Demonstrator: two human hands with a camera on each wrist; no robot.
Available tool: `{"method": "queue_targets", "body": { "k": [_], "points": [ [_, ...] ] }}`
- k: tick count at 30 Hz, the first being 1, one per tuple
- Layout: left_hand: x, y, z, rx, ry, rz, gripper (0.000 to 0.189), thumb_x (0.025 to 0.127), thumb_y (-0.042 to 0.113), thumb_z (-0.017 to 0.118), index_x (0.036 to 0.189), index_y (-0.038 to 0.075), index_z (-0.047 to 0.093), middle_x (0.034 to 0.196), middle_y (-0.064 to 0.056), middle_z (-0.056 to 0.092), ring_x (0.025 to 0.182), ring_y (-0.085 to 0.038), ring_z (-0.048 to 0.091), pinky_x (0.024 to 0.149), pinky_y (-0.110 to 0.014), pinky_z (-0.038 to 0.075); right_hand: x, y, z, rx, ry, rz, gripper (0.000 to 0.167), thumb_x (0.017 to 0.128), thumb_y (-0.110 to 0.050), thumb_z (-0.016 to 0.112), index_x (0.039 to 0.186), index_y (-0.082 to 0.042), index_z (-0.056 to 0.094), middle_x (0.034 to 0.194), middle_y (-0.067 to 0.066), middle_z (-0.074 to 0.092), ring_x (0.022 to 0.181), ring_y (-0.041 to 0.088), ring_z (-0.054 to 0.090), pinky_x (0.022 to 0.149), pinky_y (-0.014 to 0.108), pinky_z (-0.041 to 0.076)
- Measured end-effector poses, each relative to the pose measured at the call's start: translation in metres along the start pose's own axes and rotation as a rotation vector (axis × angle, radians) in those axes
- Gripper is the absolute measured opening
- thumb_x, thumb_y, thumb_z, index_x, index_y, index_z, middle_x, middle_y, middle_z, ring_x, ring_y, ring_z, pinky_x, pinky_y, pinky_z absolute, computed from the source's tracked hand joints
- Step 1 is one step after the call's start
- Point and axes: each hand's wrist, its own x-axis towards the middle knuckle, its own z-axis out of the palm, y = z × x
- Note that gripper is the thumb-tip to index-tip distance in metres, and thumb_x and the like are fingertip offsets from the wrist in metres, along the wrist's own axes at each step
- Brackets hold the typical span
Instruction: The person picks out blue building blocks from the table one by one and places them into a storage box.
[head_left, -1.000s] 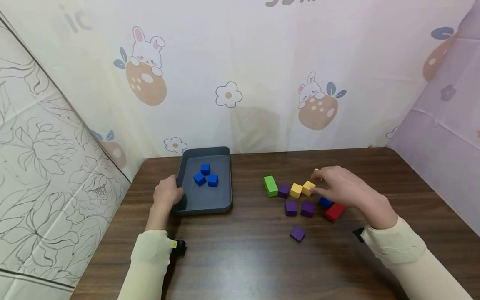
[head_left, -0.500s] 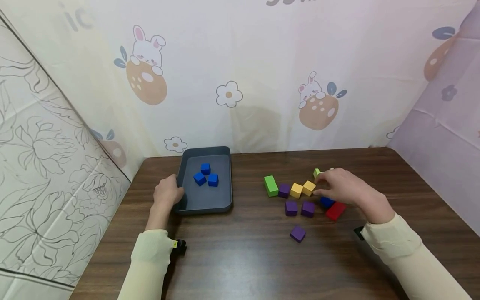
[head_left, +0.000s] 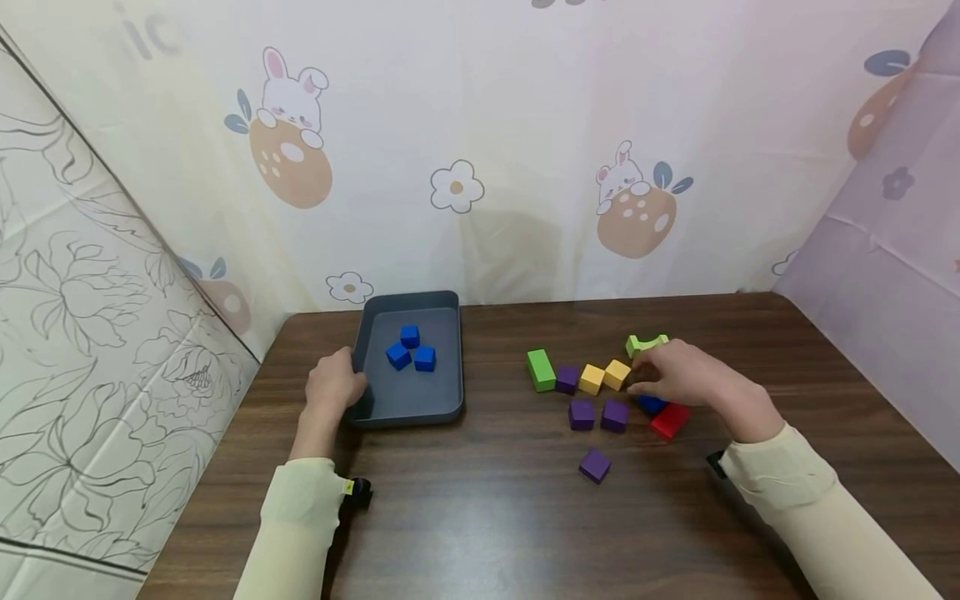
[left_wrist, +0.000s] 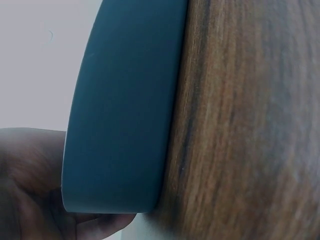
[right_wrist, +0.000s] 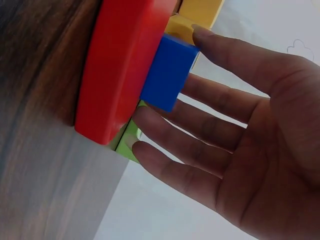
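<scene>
In the head view, the left hand (head_left: 334,390) grips the left side of a dark grey tray (head_left: 459,367). The left wrist view shows fingers (left_wrist: 102,226) behind the tray wall. Three blue cubes (head_left: 409,336) lie in the tray. On the right, the right hand (head_left: 686,375) hovers among loose blocks, with thumb and fingers spread. Below it is a blue block (head_left: 651,405), beside a red block (head_left: 670,422). In the right wrist view, the thumb tip overlaps the blue block's corner and the other fingers pass behind it. A light green arch block (head_left: 647,345) sits behind the hand.
Left of the right hand are two yellow cubes (head_left: 592,379), a purple cube (head_left: 567,379) and a green block (head_left: 541,370). More purple cubes (head_left: 581,415) lie nearer on the wooden table (head_left: 480,517). A patterned cloth (head_left: 510,250) hangs behind the table.
The right hand has drawn slightly back and right, uncovering more of the light green arch block. The left hand, the tray and the blocks have stayed in place.
</scene>
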Motion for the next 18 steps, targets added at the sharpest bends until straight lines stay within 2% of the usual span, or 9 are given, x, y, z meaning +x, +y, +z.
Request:
{"method": "queue_targets", "body": {
  "k": [5, 12, 18],
  "points": [
    [0.0002, 0.0003, -0.0001, 0.001, -0.002, -0.003, 0.052, 0.1, 0.014, 0.057, 0.146, -0.009, 0.051, 0.136, -0.034, 0.062, 0.109, -0.045, 0.065, 0.097, -0.06, 0.054, -0.0005, -0.0019, 0.0028, 0.005, -0.019, -0.031, 0.025, 0.093, -0.028, 0.083, 0.101, -0.006, 0.075, 0.088, -0.004, 0.071, 0.075, 0.01, 0.06, 0.069, 0.039, 0.056],
    [0.0008, 0.0025, -0.0006, -0.007, -0.005, -0.008, 0.052, 0.1, 0.013, 0.057, 0.147, -0.009, 0.05, 0.137, -0.034, 0.061, 0.108, -0.045, 0.065, 0.098, -0.06, 0.054, -0.0039, -0.0045, 0.0023, -0.013, -0.025, -0.029, 0.029, 0.088, -0.022, 0.087, 0.108, -0.003, 0.077, 0.099, 0.004, 0.074, 0.091, 0.024, 0.07, 0.081, 0.05, 0.059],
    [0.0008, 0.0021, 0.0, -0.005, -0.004, -0.017, 0.054, 0.1, 0.014, 0.057, 0.148, -0.009, 0.049, 0.139, -0.035, 0.06, 0.111, -0.046, 0.064, 0.099, -0.061, 0.053, -0.0045, -0.0052, 0.0023, 0.005, -0.034, -0.025, 0.03, 0.083, -0.018, 0.091, 0.106, -0.004, 0.078, 0.098, 0.004, 0.073, 0.092, 0.024, 0.068, 0.081, 0.049, 0.058]
  ]
}}
